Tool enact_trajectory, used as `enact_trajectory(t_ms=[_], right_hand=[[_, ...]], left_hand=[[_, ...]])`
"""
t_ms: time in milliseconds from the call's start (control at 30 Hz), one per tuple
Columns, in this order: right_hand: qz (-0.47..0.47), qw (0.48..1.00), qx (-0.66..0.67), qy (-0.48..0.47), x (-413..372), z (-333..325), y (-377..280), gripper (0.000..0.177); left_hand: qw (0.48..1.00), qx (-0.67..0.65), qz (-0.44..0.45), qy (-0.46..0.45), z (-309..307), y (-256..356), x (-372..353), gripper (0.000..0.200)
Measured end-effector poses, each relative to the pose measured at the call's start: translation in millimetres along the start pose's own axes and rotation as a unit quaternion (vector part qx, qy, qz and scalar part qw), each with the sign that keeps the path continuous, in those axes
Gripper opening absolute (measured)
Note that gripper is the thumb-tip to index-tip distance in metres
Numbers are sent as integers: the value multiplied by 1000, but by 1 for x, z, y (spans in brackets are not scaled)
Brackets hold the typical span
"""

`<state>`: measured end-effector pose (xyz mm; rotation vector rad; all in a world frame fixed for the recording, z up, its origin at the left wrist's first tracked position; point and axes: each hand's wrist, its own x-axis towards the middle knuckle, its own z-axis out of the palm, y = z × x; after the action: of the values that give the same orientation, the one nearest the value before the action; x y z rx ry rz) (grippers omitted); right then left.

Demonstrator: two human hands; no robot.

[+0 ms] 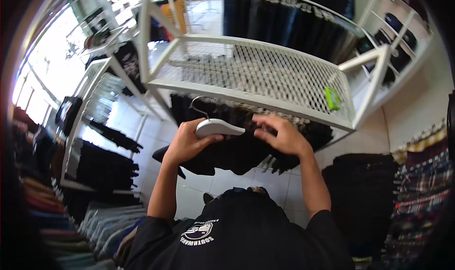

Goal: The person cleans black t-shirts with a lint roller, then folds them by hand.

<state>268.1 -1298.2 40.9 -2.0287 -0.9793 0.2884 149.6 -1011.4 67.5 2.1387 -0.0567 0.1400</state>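
Note:
My left hand (186, 141) is closed around the left part of a white clothes hanger (219, 127), thumb across its front. The hanger's metal hook (199, 106) points up, just below the rack's front bar. Below the hanger spreads a black garment (227, 152); its left part reaches past my left wrist. My right hand (286, 136) is just beyond the hanger's right tip, its fingers apart and slightly curled, with nothing seen between them. Behind both hands hangs a row of dark clothes (313, 132) under the rack.
A white metal rack (227, 94) with a mesh top stands right ahead, a small green packet (332, 98) on its mesh. Plaid shirts (422, 189) hang at the right. Jeans (106, 227) hang at the lower left, and another white rack (71, 147) stands left.

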Motion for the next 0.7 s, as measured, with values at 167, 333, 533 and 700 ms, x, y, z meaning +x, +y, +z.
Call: enact_trajectory(t_ms=[167, 333, 533, 700], right_hand=[[-57, 993, 16, -99, 42, 58, -39, 35], [-60, 988, 84, -112, 82, 125, -81, 33], [-59, 996, 65, -6, 117, 245, -115, 33], [-93, 993, 78, 4, 128, 325, -159, 31]], left_hand=[[990, 107, 22, 92, -79, -33, -26, 37], [934, 247, 31, 258, -131, -63, -66, 49], [877, 108, -184, 431, -137, -102, -105, 53], [892, 91, -176, 406, -142, -129, -122, 53]])
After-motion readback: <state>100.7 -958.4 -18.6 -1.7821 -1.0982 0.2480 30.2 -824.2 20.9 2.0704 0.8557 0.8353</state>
